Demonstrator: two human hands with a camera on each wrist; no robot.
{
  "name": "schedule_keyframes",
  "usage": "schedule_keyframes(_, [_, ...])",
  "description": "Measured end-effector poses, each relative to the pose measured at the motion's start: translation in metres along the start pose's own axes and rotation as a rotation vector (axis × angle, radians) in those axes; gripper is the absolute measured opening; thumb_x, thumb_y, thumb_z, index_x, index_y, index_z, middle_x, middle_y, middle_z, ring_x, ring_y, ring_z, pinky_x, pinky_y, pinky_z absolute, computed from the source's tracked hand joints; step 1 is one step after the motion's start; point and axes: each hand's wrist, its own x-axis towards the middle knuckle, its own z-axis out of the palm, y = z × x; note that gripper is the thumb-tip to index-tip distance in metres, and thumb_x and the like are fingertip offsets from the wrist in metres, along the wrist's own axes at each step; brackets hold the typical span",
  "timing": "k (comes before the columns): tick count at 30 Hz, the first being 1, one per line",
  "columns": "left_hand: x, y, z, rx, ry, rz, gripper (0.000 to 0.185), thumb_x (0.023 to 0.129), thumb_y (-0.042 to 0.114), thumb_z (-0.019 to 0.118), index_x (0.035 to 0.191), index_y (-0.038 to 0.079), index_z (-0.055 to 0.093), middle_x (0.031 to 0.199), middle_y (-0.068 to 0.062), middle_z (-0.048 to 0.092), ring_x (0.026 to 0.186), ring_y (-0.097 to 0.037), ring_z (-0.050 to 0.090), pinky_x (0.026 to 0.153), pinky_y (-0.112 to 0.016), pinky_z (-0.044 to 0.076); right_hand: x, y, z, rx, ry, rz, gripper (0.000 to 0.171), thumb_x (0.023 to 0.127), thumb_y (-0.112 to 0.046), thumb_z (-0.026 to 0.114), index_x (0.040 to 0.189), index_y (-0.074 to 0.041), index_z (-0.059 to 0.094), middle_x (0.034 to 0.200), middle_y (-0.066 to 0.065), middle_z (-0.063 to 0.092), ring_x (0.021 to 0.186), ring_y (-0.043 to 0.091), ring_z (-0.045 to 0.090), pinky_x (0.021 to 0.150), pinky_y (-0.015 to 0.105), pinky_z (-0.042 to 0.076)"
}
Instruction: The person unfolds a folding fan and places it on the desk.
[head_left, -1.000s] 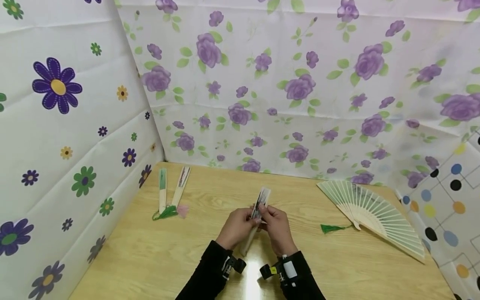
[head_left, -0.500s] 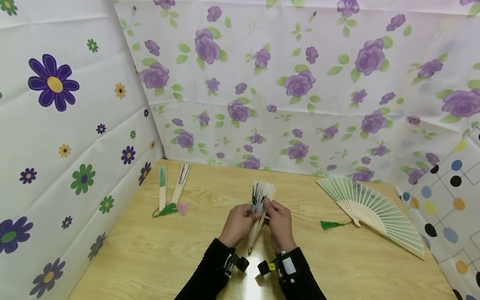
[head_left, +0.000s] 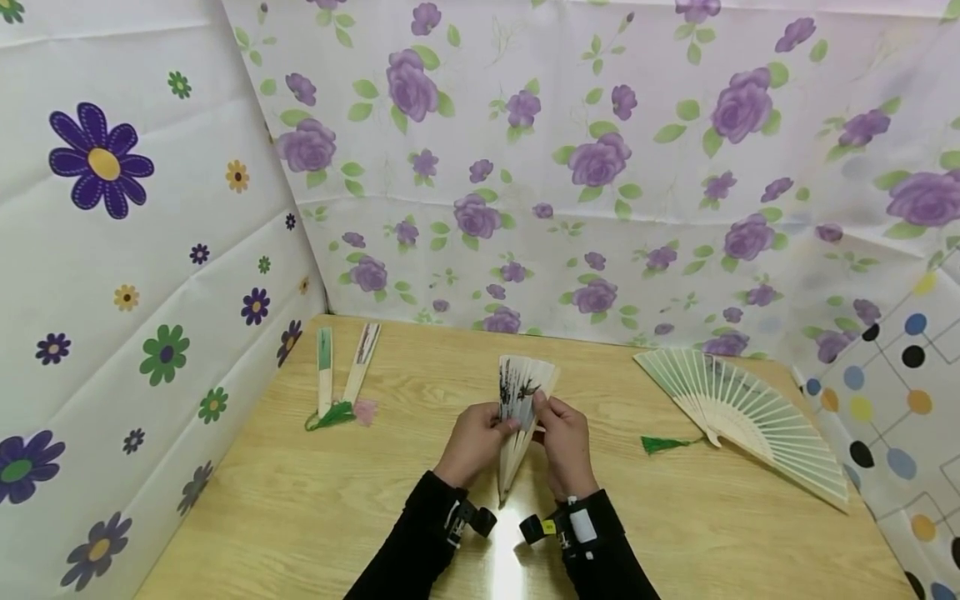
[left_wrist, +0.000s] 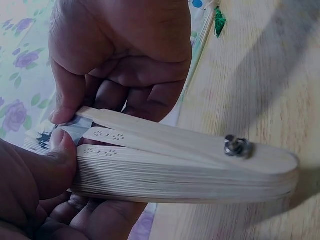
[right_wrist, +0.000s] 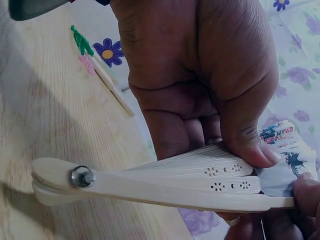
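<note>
In the head view, a partly spread folding fan (head_left: pixel 517 379) with pale wooden ribs and a dark printed leaf is held in front of me, rivet end toward me. My left hand (head_left: pixel 470 442) pinches its left side, thumb on the leaf. On the other side my right hand (head_left: pixel 566 442) grips it, thumb also on the print. The left wrist view shows the fan's stacked ribs (left_wrist: pixel 190 177) with punched flower holes and a metal rivet (left_wrist: pixel 237 147). From the right wrist, one outer rib (right_wrist: pixel 200 192) stands slightly apart; some fingers are hidden behind the fan.
Two folded fans, one green-topped (head_left: pixel 324 375) and one printed (head_left: pixel 363 358), lie back left with green (head_left: pixel 333 415) and pink (head_left: pixel 365 412) tassels. A spread pale-green fan (head_left: pixel 750 425) with a green tassel (head_left: pixel 666 445) lies right. Flowered cloth (head_left: pixel 450 250) borders the wooden table (head_left: pixel 300 517).
The fan in my hands went from nearly folded to partly spread, its top widening and showing more of the print. My right hand has shifted slightly right; the other fans stay put.
</note>
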Motion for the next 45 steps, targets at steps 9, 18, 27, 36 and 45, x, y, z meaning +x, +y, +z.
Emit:
schedule_keyframes(9, [0.0,-0.001,-0.002,-0.031,-0.017,-0.014,0.02,0.112,0.013,0.073,0.107,-0.005,0.079,0.088,-0.003,0.068,0.076,-0.012,0.055,0.068,-0.021,0.045,-0.004,-0.002,0.003,0.039,0.058,0.018,0.043,0.119,-0.033,0.066,0.092,-0.001,0.078,0.094,-0.003,0.067,0.086,0.011,0.072,0.067,0.024,0.065])
schedule_keyframes(18, [0.003,-0.003,-0.005,0.005,0.046,-0.001,0.021,0.111,0.013,0.075,0.101,-0.005,0.078,0.075,0.004,0.048,0.072,-0.014,0.047,0.066,-0.023,0.039,-0.005,-0.002,0.004,0.097,0.142,0.021,0.047,0.117,-0.037,0.069,0.08,-0.009,0.068,0.083,-0.004,0.066,0.078,0.009,0.069,0.062,0.023,0.063])
schedule_keyframes(27, [0.004,-0.005,-0.01,0.005,0.048,0.002,0.019,0.111,0.011,0.073,0.101,-0.005,0.077,0.078,0.003,0.052,0.077,-0.015,0.051,0.071,-0.026,0.044,-0.001,0.001,-0.01,0.038,-0.069,0.047,0.039,0.117,-0.037,0.067,0.094,-0.006,0.073,0.088,-0.001,0.068,0.083,0.013,0.077,0.071,0.03,0.072])
schedule_keyframes(36, [0.006,-0.007,-0.013,-0.079,0.029,-0.025,0.019,0.112,0.009,0.072,0.115,-0.007,0.08,0.1,-0.013,0.077,0.089,-0.013,0.061,0.08,-0.025,0.052,0.006,-0.005,-0.026,-0.022,-0.299,0.104,0.042,0.116,-0.008,0.066,0.158,-0.002,0.062,0.111,0.007,0.089,0.1,0.016,0.087,0.085,0.037,0.076])
schedule_keyframes(45, [0.004,-0.003,-0.015,-0.179,0.032,-0.069,0.022,0.114,0.01,0.069,0.121,-0.009,0.078,0.1,-0.013,0.075,0.08,-0.012,0.066,0.07,-0.03,0.066,0.005,-0.002,-0.018,-0.028,-0.094,0.051,0.011,0.112,-0.006,0.073,0.102,-0.001,0.072,0.065,-0.008,0.058,0.073,0.01,0.074,0.066,0.026,0.072])
